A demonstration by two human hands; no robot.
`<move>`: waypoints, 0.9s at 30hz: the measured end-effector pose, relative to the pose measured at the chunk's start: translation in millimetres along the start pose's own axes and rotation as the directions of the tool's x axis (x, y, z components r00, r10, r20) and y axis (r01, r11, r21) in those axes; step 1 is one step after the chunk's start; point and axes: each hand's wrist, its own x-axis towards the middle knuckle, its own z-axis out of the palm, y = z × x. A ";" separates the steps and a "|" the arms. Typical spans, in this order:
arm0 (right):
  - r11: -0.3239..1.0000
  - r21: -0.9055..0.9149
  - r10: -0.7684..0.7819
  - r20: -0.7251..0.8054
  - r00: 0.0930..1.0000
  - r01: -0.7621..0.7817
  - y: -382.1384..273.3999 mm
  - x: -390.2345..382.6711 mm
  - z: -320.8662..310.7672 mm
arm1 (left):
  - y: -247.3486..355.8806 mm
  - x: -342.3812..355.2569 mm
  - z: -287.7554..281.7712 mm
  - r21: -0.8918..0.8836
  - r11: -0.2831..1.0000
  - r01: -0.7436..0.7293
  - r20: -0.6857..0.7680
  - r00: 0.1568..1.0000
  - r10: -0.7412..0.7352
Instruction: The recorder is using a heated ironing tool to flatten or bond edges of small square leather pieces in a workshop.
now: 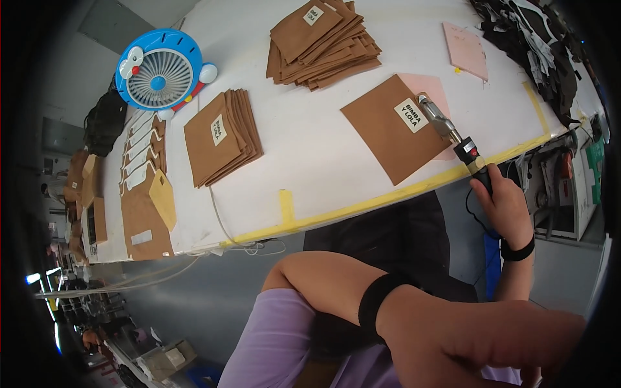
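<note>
My right hand (507, 205) grips the black handle of a corded tool (475, 160), perhaps a small hot-air tool, with a bent metal head. The head lies at the right edge of a white printed label (411, 115) on a brown fabric panel (385, 132). Part of a pink sheet (424, 84) shows beneath the panel. My left forearm crosses low in front of me, a black band at its wrist. Very near the camera, my left hand (466, 343) is raised off the table. Its fingers are mostly hidden, and whatever it touches cannot be seen.
Stacks of brown labelled pieces stand at back centre (323, 48) and left of centre (223, 139). Beyond them are a blue fan (158, 71), brown pieces with white cords (142, 213), another pink piece (464, 50) and dark fabric (537, 39). Yellow tape (381, 197) lines the table edge; cables hang there.
</note>
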 end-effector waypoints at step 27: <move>0.998 -0.041 -0.038 0.104 0.994 0.043 -9.1 45.1 1.2 | 176.9 -47.8 -147.0 0.117 -0.993 -0.031 -0.269 0.961 -0.062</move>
